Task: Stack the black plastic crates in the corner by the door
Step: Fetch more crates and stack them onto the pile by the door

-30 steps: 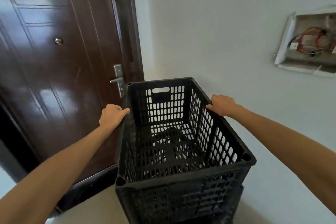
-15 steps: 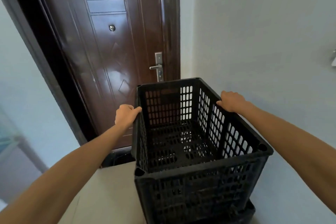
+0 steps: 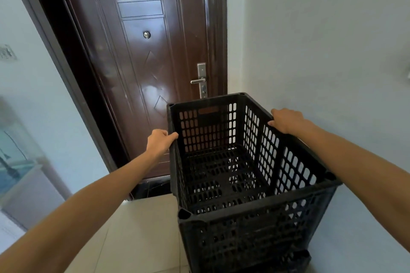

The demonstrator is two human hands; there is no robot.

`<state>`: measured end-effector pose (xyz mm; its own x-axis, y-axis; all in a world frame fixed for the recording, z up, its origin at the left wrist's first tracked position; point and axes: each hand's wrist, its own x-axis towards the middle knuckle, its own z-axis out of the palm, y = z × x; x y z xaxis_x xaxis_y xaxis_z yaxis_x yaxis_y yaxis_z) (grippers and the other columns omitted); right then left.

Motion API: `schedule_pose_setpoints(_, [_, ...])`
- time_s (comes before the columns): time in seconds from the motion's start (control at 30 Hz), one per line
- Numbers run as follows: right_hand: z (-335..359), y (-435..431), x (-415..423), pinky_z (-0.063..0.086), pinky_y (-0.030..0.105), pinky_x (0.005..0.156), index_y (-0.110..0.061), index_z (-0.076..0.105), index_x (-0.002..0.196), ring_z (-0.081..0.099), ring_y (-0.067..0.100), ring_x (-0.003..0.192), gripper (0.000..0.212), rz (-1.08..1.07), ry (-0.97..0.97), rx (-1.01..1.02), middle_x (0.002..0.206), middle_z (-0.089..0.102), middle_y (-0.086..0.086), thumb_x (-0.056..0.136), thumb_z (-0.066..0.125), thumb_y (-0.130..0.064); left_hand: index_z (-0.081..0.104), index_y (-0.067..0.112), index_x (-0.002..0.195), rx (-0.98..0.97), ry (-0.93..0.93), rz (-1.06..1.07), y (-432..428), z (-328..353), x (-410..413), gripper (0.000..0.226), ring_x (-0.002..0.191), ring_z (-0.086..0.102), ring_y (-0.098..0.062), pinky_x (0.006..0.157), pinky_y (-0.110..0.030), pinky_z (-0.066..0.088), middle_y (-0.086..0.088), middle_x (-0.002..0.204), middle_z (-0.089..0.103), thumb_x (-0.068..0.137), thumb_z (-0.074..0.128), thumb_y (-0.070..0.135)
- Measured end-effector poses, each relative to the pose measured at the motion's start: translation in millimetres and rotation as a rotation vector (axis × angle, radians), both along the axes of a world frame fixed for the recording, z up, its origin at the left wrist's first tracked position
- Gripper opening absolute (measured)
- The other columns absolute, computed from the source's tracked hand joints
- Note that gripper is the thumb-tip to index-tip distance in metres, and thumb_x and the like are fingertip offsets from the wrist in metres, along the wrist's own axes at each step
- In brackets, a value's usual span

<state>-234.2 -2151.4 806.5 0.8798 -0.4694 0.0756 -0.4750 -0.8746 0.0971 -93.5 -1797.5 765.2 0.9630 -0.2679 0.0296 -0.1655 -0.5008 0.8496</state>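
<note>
Crate [image 3: 250,224] between brown door [image 3: 142,68] and white wall [image 3: 321,40].

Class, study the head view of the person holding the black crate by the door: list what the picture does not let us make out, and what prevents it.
- Lower crate: only a corner shows; the top crate and the bottom edge hide the rest.
- Left hand and right hand: fingertips hidden behind the crate's rims.
- Object at the left edge: blurred, cut off.
- Wall fixture: cut off by the right edge.
</note>
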Motion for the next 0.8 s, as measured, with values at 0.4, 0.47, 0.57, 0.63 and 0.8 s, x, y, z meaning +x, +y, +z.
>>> schedule_pose_setpoints(0.4, [-3,10,-14,0.042,0.035,0.071,-0.009,0.052,0.12,0.056,0.025,0.088,0.041,-0.05,-0.034,-0.001,0.106,0.06,0.011,0.097,0.049,-0.044,0.062,0.002,0.078,-0.003,-0.006,-0.029,8,0,-21,0.025,0.058,0.06,-0.011,0.047,-0.016,0.041,-0.012,0.079,0.067,0.092,0.063,0.022])
schedule_pose_setpoints(0.47, [-2,12,-13,0.042,0.034,0.07,-0.01,0.052,0.118,0.052,0.023,0.083,0.042,-0.064,-0.04,0.002,0.097,0.056,0.009,0.096,0.05,-0.045,0.061,0.004,0.076,-0.011,-0.007,-0.04,10,2,-22,0.025,0.057,0.059,-0.009,0.045,-0.014,0.04,-0.009,0.075,0.066,0.092,0.063,0.023])
schedule_pose_setpoints(0.57, [-4,14,-13,0.043,0.034,0.07,-0.009,0.052,0.118,0.051,0.023,0.082,0.041,-0.076,-0.031,0.011,0.096,0.054,0.009,0.097,0.049,-0.044,0.057,0.007,0.072,-0.007,-0.001,-0.056,11,4,-22,0.03,0.05,0.054,-0.006,0.043,-0.012,0.038,-0.002,0.064,0.06,0.093,0.063,0.027])
schedule_pose_setpoints(0.63, [-6,14,-12,0.043,0.034,0.071,-0.008,0.051,0.12,0.051,0.024,0.083,0.041,-0.08,-0.018,0.019,0.1,0.056,0.01,0.098,0.047,-0.043,0.056,0.008,0.07,0.005,0.005,-0.068,11,6,-22,0.031,0.048,0.053,-0.006,0.044,-0.013,0.038,-0.001,0.063,0.06,0.093,0.062,0.029])
schedule_pose_setpoints(0.8, [2,20,-13,0.044,0.035,0.075,-0.008,0.051,0.125,0.055,0.025,0.092,0.042,-0.095,0.043,-0.015,0.104,0.056,0.009,0.1,0.045,-0.041,0.057,0.005,0.078,0.234,-0.055,-0.194,18,14,-11,0.043,0.049,0.056,-0.013,0.05,-0.021,0.047,-0.004,0.061,0.061,0.093,0.057,0.045])
